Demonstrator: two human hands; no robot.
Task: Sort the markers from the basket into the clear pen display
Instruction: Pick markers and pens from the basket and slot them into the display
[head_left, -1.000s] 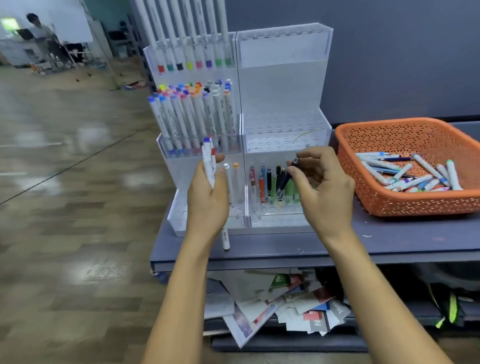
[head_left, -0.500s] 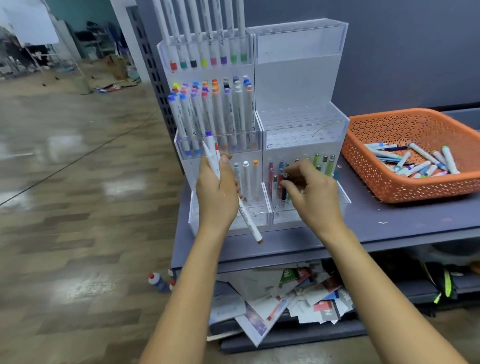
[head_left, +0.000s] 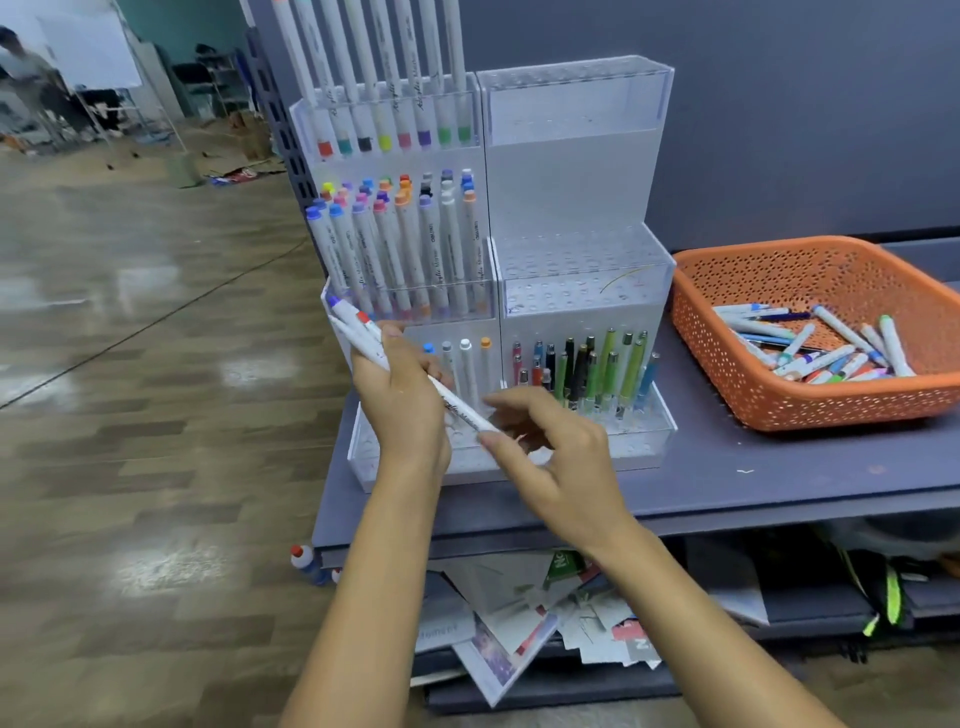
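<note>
Many markers (head_left: 395, 244) already stand in the clear pen display (head_left: 571, 171) — lots more wait in the basket (head_left: 779, 400) beside it. In front of it, the left hand (head_left: 402, 410) holds a few white markers (head_left: 363, 338); the right hand (head_left: 566, 457) pinches one's end.

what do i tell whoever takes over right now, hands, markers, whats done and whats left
Left hand: grips a few white markers, caps up.
Right hand: fingers pinch the low end of one of them.
Display: the left half has markers on all three tiers, only four in the bottom row; the right half's bottom tier holds pens.
Basket: a pile of markers waits inside.
Left to do: slot the held ones, likely into the bottom left tier, then work through the pile.
</note>
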